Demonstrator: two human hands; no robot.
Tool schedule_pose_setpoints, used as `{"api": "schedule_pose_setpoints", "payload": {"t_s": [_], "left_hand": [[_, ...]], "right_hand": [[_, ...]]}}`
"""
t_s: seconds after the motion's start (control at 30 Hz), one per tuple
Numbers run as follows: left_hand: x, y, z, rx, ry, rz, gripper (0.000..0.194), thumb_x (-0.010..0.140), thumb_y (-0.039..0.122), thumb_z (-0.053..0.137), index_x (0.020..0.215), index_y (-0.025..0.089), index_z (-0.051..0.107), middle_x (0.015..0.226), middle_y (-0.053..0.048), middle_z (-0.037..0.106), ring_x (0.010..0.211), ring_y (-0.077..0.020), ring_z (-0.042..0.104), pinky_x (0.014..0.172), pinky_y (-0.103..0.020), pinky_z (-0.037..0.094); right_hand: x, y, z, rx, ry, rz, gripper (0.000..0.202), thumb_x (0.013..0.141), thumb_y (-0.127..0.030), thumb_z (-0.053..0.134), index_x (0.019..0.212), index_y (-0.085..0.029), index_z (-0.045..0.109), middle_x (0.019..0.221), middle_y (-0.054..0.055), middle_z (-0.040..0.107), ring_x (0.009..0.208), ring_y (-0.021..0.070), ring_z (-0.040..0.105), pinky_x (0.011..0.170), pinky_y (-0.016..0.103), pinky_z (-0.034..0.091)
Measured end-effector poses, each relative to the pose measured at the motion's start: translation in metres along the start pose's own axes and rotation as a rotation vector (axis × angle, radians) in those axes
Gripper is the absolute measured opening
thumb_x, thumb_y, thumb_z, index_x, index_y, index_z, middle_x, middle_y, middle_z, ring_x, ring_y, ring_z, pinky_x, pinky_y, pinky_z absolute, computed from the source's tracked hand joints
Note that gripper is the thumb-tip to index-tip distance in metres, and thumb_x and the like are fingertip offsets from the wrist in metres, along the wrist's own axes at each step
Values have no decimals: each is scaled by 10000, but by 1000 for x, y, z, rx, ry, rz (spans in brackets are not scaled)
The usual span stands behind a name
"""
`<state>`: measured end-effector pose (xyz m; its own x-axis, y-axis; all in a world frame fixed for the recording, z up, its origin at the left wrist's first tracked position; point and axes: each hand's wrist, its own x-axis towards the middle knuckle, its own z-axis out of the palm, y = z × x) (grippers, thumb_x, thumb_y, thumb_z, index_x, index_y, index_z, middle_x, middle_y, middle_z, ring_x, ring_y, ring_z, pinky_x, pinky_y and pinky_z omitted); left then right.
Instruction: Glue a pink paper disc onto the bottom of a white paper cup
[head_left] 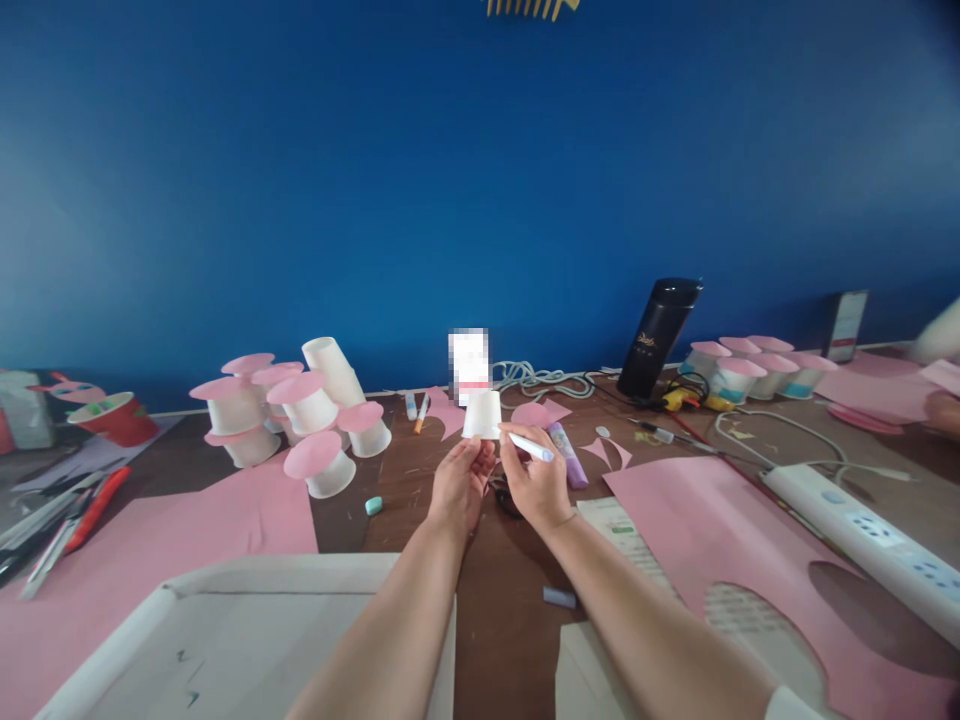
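Note:
Over the middle of the brown table, my left hand (459, 488) grips a small white paper cup (481, 416) by its lower edge; the cup is upside down, wide rim downward. My right hand (538, 482) is closed around a white marker (531, 445) with a pale purple end, its tip side at the right of the cup. Whether the tip touches the cup I cannot tell. Just right of that hand lies a purple tube (568, 458). A grey-purple cap (559, 597) rests on the table below my right wrist.
Several upturned cups with pink paper discs (311, 455) stand at left, more (739, 368) at right. Pink sheets (675, 500), a white box lid (247, 640), a black flask (658, 340), a power strip (862, 540) and a red-handled tool (97, 510) surround my arms. Another person's hand (943, 410) shows far right.

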<state>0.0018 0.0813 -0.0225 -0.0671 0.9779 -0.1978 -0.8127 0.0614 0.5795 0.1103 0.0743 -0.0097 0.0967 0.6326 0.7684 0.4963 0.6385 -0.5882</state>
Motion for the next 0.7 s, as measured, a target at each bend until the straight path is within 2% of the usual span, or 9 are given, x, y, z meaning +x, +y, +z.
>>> {"api": "schedule_pose_setpoints", "payload": {"t_s": [0.7], "left_hand": [[-1, 2, 1, -2, 7, -1, 47, 754, 52, 619, 723, 86, 631, 689, -62, 655, 653, -110, 646, 689, -215, 535]], "right_hand": [[-1, 2, 0, -10, 22, -10, 165, 883, -219, 515, 1003, -198, 625, 950, 64, 675, 906, 188, 627, 841, 333, 512]]}}
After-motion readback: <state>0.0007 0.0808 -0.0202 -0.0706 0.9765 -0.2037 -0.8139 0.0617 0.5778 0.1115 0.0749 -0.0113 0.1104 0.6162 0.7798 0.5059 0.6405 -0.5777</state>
